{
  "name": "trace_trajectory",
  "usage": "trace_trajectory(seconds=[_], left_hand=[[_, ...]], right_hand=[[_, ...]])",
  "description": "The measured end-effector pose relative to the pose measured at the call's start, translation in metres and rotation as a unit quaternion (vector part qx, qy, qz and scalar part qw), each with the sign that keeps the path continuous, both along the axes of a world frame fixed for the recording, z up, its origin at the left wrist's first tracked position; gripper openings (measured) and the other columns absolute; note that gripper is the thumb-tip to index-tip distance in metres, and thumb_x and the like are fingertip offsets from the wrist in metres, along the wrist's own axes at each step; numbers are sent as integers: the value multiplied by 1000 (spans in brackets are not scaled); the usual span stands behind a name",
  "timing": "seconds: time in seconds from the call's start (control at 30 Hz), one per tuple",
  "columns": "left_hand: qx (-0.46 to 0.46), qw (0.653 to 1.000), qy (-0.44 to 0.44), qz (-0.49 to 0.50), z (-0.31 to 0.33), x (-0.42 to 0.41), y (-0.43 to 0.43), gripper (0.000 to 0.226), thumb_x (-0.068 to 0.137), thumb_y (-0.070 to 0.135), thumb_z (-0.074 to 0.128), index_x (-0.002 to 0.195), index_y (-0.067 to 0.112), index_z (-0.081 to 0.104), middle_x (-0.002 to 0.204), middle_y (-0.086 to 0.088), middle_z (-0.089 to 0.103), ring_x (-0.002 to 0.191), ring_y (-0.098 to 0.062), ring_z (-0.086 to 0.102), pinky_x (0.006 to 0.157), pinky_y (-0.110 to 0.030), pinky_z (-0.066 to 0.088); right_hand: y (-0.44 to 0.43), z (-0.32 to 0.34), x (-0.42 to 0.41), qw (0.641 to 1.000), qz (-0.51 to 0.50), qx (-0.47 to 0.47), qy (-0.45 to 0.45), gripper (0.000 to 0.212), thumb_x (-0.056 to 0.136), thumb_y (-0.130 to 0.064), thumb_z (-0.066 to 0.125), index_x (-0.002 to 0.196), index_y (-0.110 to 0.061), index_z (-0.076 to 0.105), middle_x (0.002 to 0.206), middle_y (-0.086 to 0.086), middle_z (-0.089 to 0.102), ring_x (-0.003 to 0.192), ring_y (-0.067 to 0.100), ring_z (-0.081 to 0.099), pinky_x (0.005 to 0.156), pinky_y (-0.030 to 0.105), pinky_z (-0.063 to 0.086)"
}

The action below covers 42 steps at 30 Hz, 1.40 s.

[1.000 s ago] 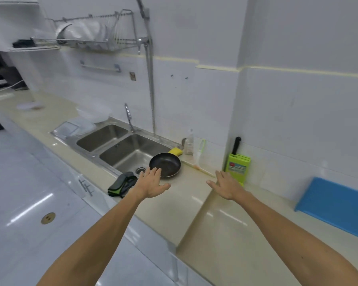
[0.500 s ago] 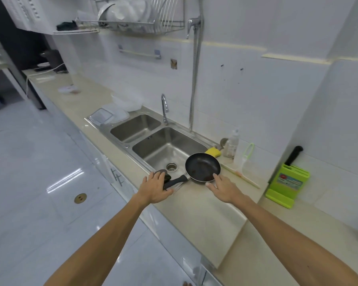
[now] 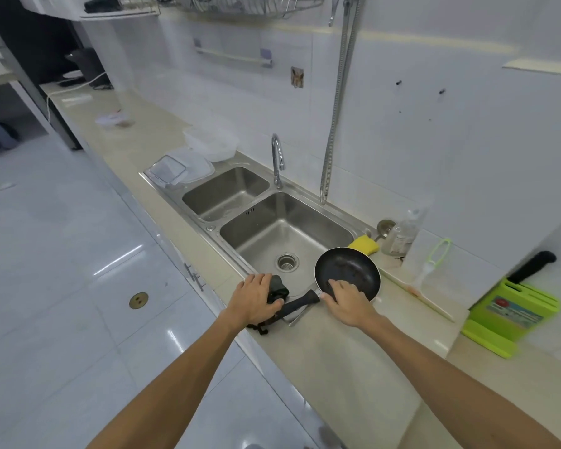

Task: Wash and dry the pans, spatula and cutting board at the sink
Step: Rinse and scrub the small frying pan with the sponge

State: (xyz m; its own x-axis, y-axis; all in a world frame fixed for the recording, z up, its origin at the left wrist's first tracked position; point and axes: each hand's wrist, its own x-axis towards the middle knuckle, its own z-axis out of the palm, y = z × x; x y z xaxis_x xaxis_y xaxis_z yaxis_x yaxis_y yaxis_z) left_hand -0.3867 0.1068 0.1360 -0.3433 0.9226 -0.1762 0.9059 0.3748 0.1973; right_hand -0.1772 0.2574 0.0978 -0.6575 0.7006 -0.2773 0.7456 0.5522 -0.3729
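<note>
Both hands are down at the near right corner of the sink. The left hand lies with bent fingers over a dark cloth and its thumb across the end of the pan's handle; whether it truly clasps either one I cannot tell. The right hand is mostly open, fingers stretched over the near rim into the pan and thumb outside by the root of the handle, touching rather than gripping. Under both wrists runs the beige surface. The steel sink opens just ahead of the left hand, looking dry, with no water coming from the tap beyond it. The black pan sits half on the sink's edge under the right fingertips, specks of residue showing inside it. Past the right hand and further right, a pale board stands at the wall, possibly the cutting board, and a green knife block lies well out to that side. Just beyond the pan are a yellow sponge and a clear bottle. A green-looped tool leans on the board; I cannot say it is the spatula. I see only one pan. By my reading, washing has not begun, so everything remains: wetting, scrubbing, rinsing and drying each item.
</note>
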Motion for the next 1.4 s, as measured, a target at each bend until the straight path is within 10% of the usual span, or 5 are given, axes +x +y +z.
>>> trace_trajectory(seconds=[0.53,1.07,1.4], left_hand=[[-17,994,-77,-73,-49,-80,47,74,93,58,46,152,16,31,153,-7,43,139,-28,38,115,-42,32],[-121,939,-220,-234,-78,-67,88,69,94,49,54,148,10,36,144,-11,50,132,-29,46,102,-43,45],[-116,910,-399,-14,-96,-15,102,25,90,30,69,100,12,55,78,-5,67,54,-10,59,46,-18,47]], right_hand=[[-2,-34,-81,992,-121,-4,44,51,104,-46,45,144,-14,49,135,13,53,123,35,49,100,47,44],[-87,-63,-83,871,-479,-45,98,38,101,-34,54,130,-11,59,126,11,60,122,29,53,100,39,45],[-97,-78,-58,857,-504,-71,85,42,103,-39,51,135,-13,56,133,10,58,125,27,52,103,41,46]])
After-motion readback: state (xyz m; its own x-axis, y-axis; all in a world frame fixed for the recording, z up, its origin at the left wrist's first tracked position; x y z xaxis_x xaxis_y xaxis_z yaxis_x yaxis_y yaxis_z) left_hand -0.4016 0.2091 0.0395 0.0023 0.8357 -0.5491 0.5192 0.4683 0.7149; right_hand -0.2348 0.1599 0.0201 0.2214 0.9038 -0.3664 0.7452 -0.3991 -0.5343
